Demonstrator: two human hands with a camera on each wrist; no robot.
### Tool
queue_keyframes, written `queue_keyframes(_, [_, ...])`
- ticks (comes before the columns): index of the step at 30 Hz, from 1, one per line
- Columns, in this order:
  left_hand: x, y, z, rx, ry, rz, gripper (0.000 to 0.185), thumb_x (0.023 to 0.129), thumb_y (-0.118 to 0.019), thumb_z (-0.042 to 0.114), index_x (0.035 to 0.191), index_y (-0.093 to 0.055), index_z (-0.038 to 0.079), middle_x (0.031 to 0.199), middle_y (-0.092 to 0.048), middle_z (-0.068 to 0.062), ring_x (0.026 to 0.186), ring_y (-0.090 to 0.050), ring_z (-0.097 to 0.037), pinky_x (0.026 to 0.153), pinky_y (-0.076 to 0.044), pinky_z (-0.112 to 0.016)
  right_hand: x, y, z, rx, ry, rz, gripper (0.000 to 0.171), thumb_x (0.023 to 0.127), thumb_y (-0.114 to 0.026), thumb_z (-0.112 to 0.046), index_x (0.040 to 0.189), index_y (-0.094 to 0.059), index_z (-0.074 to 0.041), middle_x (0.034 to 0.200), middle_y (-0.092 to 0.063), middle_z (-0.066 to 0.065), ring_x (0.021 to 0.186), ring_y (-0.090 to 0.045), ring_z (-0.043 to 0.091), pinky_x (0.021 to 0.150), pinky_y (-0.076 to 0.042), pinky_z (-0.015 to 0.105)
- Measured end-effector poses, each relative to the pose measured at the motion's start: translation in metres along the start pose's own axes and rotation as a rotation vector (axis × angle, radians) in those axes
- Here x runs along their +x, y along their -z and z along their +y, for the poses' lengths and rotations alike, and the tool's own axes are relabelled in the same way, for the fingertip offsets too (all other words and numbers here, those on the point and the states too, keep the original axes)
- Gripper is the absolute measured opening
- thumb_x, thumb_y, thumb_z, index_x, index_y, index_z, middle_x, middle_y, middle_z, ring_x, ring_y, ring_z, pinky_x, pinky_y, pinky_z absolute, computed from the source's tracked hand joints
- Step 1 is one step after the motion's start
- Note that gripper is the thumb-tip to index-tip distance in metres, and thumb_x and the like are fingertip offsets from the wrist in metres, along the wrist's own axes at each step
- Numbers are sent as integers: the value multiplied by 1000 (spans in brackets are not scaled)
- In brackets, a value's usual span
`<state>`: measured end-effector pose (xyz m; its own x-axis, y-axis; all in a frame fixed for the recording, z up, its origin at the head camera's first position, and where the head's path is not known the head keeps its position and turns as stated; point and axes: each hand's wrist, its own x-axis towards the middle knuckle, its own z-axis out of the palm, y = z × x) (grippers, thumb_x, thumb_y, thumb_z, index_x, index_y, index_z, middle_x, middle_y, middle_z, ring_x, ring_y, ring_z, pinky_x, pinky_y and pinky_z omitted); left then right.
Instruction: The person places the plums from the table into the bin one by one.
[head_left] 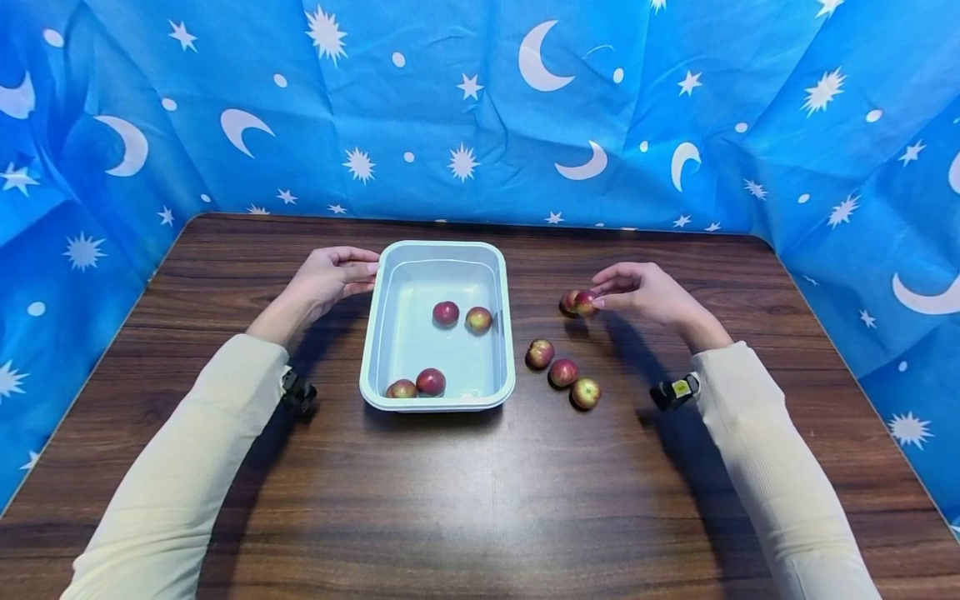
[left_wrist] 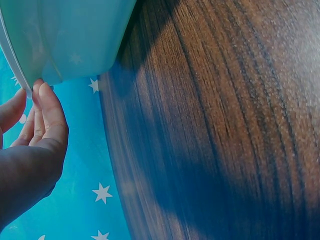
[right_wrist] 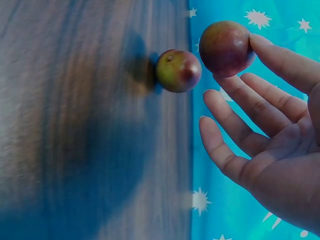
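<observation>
Blue cloth point(head_left: 423, 112) printed with moons and stars hung behind the brown wooden table point(head_left: 465, 500), where the pale tray point(head_left: 438, 404) stood. My left hand point(head_left: 318, 283) pinched the tray's left rim between thumb and fingers. My right hand point(head_left: 648, 292), clear of the tray's right side, pinched the held fruit point(right_wrist: 227, 48) between thumb and fingertip, its outer fingers spread; that fruit looked raised off the wood. A loose fruit point(right_wrist: 179, 71) sat just beside it; whether they touched, I could not tell. Nearer me, three fruits point(head_left: 564, 372) made a slanting row by the tray, and four fruits point(head_left: 446, 313) lay inside it. I judged the step in hand to be picking up one fruit; the next move called for a steady pinch on that smooth, round skin, without knocking its neighbour.
</observation>
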<state>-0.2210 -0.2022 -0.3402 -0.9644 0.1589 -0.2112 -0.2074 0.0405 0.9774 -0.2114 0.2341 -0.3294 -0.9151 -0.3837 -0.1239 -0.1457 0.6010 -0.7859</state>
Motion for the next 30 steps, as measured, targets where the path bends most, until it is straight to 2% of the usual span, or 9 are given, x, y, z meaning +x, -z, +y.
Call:
queue_keyframes(5, [-1,0,1,3,10,-1,31,91,-53,2,118,-47,-11,89,-62,-4,76,-63,-10,86,-51,-34,3,3,-10,-1,-2,20,32,85,-67,-16,111,-58,-1,99,-64,11,86,-60,16,74,-48,24])
queue_keyframes(11, [-1,0,1,26,16,-1,32,92,-53,3,119,-47,-11,91,-61,-4,77,-62,-10,87,-50,-34,8,6,-22,5,-9,4,34,85,-67,-20,113,-57,-3,101,-65,10,90,-60,20,77,-48,28])
queue_keyframes(16, [-1,0,1,10,15,4,32,91,-54,3,119,-47,-11,89,-62,-3,76,-63,-10,85,-51,-33,13,8,-31,-13,-7,-1,36,85,-66,-23,114,-56,-4,103,-64,10,91,-60,18,76,-50,28])
queue_keyframes(20, [-1,0,0,8,11,5,32,91,-54,3,118,-47,-11,88,-62,-3,75,-63,-10,85,-51,-34,17,9,-39,-30,20,2,39,85,-67,-24,116,-56,-3,103,-64,10,91,-61,17,78,-49,28])
queue_keyframes(30, [-1,1,-1,16,10,6,33,91,-55,4,120,-47,-11,90,-62,-3,76,-63,-10,87,-50,-35,25,6,-58,5,82,3,33,85,-67,-18,113,-58,-3,100,-66,10,92,-61,16,78,-49,26])
